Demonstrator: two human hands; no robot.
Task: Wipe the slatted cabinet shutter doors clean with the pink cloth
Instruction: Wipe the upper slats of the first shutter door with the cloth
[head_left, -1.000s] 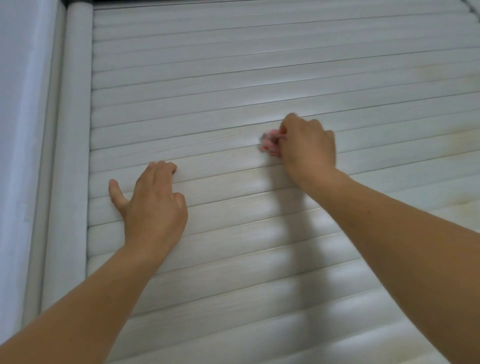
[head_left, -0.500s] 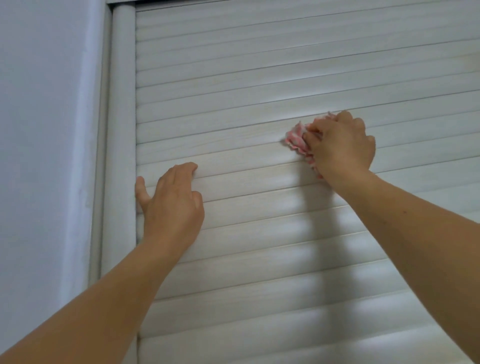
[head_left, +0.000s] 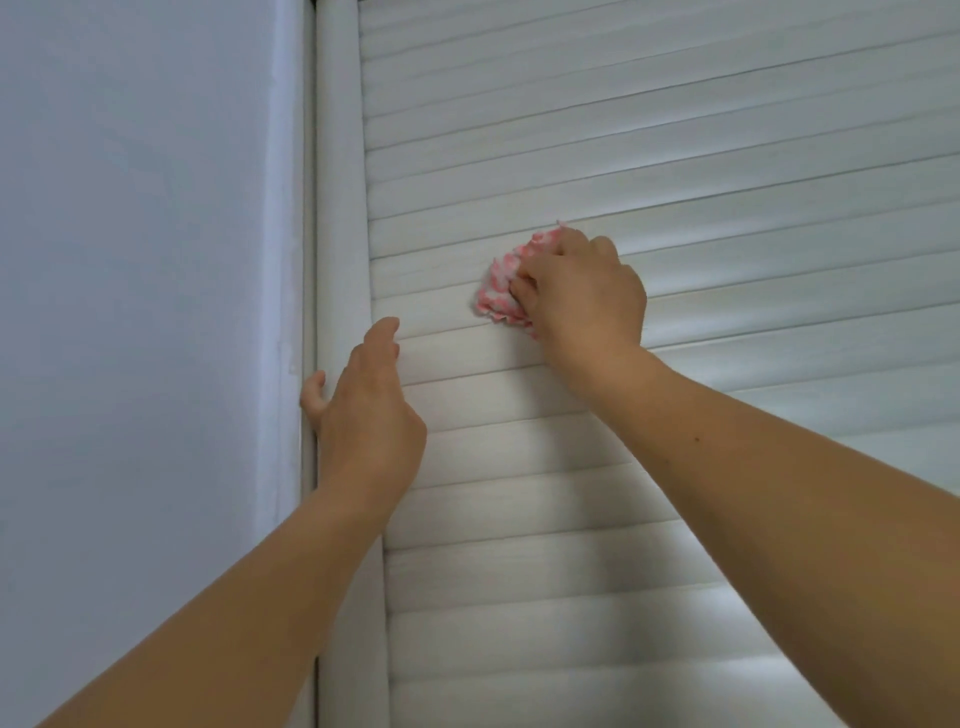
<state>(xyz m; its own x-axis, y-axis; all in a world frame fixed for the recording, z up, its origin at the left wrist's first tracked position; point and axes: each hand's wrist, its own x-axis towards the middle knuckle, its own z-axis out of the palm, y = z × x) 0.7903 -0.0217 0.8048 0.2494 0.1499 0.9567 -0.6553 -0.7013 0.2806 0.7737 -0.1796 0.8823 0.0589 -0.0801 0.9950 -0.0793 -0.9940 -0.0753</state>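
A white slatted shutter door (head_left: 675, 156) fills the right two thirds of the head view. My right hand (head_left: 582, 296) grips a bunched pink and white cloth (head_left: 501, 283) and presses it against a slat near the door's left side. The cloth sticks out to the left of my fingers. My left hand (head_left: 363, 415) lies flat on the slats lower left, fingers straight, with its thumb hooked over the rounded door frame (head_left: 340, 208).
A plain pale wall (head_left: 140, 312) takes up the left third, meeting the rounded frame post along a narrow vertical gap. Slats continue above and below both hands.
My right hand and the cloth have slid left along the slat toward the frame. My left hand now has its thumb on the frame post. The view has turned left, showing more wall.
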